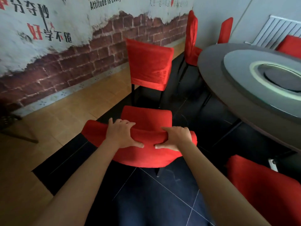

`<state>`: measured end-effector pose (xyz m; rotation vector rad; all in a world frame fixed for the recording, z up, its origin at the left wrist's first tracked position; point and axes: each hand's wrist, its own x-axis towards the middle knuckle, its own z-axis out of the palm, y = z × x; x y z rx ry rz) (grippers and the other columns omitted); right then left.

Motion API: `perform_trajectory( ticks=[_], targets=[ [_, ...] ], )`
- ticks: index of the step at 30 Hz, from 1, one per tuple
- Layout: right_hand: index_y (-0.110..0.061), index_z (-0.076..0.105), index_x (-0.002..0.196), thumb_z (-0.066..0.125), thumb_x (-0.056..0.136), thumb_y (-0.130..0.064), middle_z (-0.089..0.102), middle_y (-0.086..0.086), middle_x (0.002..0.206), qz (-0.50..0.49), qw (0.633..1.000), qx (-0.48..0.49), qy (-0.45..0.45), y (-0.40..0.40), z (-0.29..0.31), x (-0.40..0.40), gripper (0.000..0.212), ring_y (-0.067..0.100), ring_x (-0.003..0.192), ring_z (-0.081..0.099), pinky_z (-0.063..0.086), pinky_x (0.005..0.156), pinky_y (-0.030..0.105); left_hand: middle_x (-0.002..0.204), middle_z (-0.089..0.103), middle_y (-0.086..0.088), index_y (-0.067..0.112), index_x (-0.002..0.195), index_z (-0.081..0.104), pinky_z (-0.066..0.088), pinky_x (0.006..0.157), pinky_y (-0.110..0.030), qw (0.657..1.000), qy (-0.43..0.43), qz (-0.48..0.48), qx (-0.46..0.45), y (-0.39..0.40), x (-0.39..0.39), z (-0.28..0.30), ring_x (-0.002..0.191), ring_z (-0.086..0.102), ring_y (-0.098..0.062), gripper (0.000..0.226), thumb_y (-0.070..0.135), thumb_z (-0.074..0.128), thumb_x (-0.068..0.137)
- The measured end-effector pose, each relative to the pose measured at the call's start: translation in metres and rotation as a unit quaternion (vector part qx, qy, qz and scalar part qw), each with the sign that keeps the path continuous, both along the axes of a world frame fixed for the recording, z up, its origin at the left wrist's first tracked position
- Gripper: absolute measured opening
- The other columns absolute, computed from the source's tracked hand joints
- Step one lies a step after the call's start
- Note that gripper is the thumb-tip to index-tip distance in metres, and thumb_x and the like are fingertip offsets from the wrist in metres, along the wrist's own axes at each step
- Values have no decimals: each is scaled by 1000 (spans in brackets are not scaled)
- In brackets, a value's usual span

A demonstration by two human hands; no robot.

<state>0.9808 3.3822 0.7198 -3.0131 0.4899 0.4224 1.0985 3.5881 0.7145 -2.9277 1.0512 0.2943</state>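
The left grip point(122, 134) and right grip point(175, 137) both clasp the top edge of the red chair backrest point(143, 158).

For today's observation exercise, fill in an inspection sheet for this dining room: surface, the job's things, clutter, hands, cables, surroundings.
Surface: dark tiled floor, with tan flooring toward the wall.
Job's things: red chair, fabric-covered, standing on the dark tiles with its back toward the camera.
Clutter: dark object at the left edge, too blurred to identify.
Hands: left hand and right hand both grip the top of the chair's backrest.
Cables: nothing seen.
Surroundings: round table with a turntable, a second chair ahead, a brick-pattern wall and a radiator.
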Motion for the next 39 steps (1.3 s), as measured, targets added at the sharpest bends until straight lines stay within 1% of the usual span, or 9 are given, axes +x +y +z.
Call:
perform_trajectory(
  ticks=[3, 6, 9, 11, 14, 19, 30, 35, 39],
  targets=[
    [-41, 41, 139, 47, 52, -94, 66, -6, 117, -12, 1000, -16, -3, 1, -1, -2, 103, 23, 112, 59, 40, 90, 40, 145, 44, 4, 33, 142, 39, 16, 113, -55, 1000, 3, -24, 0, -2, 3, -2, 134, 37, -21, 124, 101, 39, 38],
    [-39, 49, 131, 47, 52, -94, 69, -5, 107, -15, 999, -39, -10, 4, 1, -4, 96, 23, 104, 62, 39, 81, 37, 142, 48, 3, 33, 140, 42, 21, 111, -52, 999, 5, -35, 0, -1, 3, -1, 131, 41, -22, 119, 99, 44, 42],
    [-34, 59, 112, 48, 53, -93, 69, -5, 93, -10, 998, -53, -14, 8, 3, -5, 84, 22, 94, 64, 36, 71, 33, 137, 52, 2, 32, 138, 45, 29, 108, -46, 999, 3, -48, 7, 1, 3, 1, 126, 46, -22, 114, 98, 44, 45],
    [-33, 60, 97, 48, 54, -94, 65, -6, 83, -8, 998, -56, -7, 11, 4, -6, 76, 21, 87, 64, 34, 68, 32, 131, 56, 2, 32, 136, 47, 33, 103, -43, 999, 8, -50, 9, 4, 3, 3, 121, 50, -22, 110, 98, 45, 47],
    [-31, 58, 86, 48, 54, -94, 59, -7, 73, -17, 998, -66, -14, 15, 3, -9, 71, 19, 80, 62, 34, 66, 31, 124, 61, 2, 31, 132, 51, 38, 97, -40, 998, 9, -63, -10, 11, 4, 1, 114, 55, -21, 106, 96, 47, 49],
    [-30, 55, 78, 48, 52, -94, 55, -8, 67, -49, 997, -64, -12, 34, 4, -21, 70, 18, 69, 53, 33, 64, 31, 115, 65, 4, 31, 126, 56, 44, 92, -37, 995, 11, -94, -36, 23, 7, 0, 105, 60, -19, 100, 95, 50, 49],
    [-29, 58, 77, 47, 51, -95, 49, -10, 64, -160, 985, -59, -32, 115, 0, -56, 72, 18, 73, 58, 34, 62, 30, 102, 69, 7, 31, 112, 64, 41, 74, -30, 979, 0, -200, -30, 64, 17, -3, 97, 63, -18, 96, 96, 48, 44],
    [-29, 50, 72, 45, 49, -96, 44, -11, 61, -220, 973, -58, -36, 151, -2, -65, 70, 17, 66, 47, 32, 60, 31, 108, 68, 5, 30, 114, 63, 45, 81, -32, 968, -7, -251, -14, 74, 27, 1, 103, 62, -20, 99, 97, 48, 42],
    [-29, 46, 67, 41, 44, -97, 45, -11, 60, -256, 964, -66, -43, 158, -3, -67, 72, 17, 65, 47, 33, 59, 30, 110, 67, 5, 28, 114, 63, 47, 84, -33, 957, -1, -290, -3, 65, 33, 4, 105, 61, -20, 100, 97, 49, 43]
  ],
)
